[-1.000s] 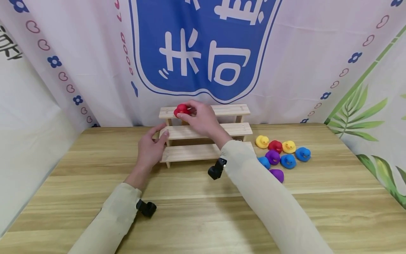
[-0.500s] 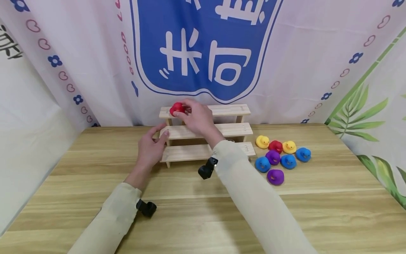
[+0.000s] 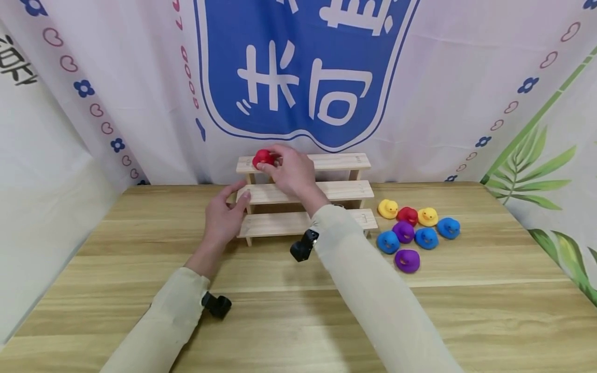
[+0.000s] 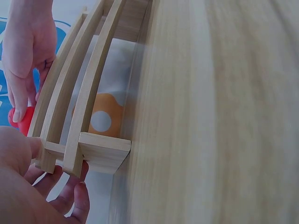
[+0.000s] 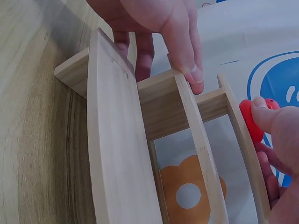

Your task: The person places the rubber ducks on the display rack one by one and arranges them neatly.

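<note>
A three-tier wooden stand (image 3: 275, 224) stands at the back of the table. My left hand (image 3: 223, 216) grips its left end; in the left wrist view the thumb lies on a tier's end, with the fingers curled round the other side of the frame (image 4: 72, 154). On the left part of the top tier, my right hand (image 3: 295, 173) pinches a red rubber duck (image 3: 263, 158) between thumb and fingers. The right wrist view has this red duck (image 5: 251, 123) right at the top board, its far side partly covered by the thumb.
To the right of the stand sit several small ducks: yellow (image 3: 387, 209), red (image 3: 408, 216), blue (image 3: 426, 238) and purple (image 3: 408, 260). A printed curtain (image 3: 154, 103) hangs close behind the stand. The wooden tabletop (image 3: 280, 321) stretches in front.
My right hand has moved slightly left along the top tier with the red duck, and its sleeve now uncovers the blue and purple ducks. The left hand keeps its grip on the stand.
</note>
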Motion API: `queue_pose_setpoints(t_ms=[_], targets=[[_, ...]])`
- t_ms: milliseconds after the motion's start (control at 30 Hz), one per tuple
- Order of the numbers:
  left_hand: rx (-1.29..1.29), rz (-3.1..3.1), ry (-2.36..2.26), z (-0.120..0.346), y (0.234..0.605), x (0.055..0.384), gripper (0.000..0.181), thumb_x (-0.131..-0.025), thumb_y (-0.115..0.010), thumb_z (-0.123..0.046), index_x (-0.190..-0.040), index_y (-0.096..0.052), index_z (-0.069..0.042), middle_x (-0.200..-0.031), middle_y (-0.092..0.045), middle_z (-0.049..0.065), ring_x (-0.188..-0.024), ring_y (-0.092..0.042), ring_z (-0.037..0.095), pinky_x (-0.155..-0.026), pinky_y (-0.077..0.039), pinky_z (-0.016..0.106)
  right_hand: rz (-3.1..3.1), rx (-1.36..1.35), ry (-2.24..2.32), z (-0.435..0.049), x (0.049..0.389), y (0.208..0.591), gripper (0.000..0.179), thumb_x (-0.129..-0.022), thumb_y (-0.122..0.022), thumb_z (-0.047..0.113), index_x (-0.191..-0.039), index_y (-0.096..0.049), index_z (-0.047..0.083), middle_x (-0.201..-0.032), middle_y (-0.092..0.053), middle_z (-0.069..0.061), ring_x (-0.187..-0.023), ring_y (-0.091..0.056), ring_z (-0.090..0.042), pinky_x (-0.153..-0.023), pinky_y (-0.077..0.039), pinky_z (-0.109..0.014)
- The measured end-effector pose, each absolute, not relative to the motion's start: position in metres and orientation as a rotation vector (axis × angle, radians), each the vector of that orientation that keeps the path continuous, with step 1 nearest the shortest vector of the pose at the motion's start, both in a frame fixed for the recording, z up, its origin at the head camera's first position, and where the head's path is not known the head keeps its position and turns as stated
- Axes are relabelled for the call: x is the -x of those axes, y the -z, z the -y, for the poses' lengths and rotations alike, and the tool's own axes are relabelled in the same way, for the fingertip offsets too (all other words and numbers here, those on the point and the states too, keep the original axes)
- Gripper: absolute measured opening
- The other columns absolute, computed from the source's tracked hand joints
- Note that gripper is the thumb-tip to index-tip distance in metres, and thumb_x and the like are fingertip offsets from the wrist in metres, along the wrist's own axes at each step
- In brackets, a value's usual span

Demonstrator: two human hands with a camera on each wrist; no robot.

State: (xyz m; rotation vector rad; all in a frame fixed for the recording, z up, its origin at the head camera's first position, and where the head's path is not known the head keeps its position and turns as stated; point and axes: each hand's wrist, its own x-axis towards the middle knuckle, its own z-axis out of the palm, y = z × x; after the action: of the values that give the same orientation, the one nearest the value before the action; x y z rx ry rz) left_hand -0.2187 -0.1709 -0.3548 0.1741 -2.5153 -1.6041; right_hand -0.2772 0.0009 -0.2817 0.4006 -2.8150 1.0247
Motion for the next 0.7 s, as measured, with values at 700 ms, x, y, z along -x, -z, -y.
queue_pose_setpoints(t_ms=[700], targets=[[-0.163,2.518,1.635,0.171,0.350,0.215,0.047,-0.109,-0.059,-0.037,-0.154,-0.057,-0.024,-0.113,-0.069,0.017,-0.053,-0.049,0.004,-0.048,-0.045,0.022,2.738,-0.370,-1.364,-0.011,0.275,0.286,0.067,-0.095,-0.081,0.035,-0.154,-0.052,0.021,-0.148,-0.063,-0.002,-0.132,-0.061,-0.021,-0.115,-0.050,-0.039]])
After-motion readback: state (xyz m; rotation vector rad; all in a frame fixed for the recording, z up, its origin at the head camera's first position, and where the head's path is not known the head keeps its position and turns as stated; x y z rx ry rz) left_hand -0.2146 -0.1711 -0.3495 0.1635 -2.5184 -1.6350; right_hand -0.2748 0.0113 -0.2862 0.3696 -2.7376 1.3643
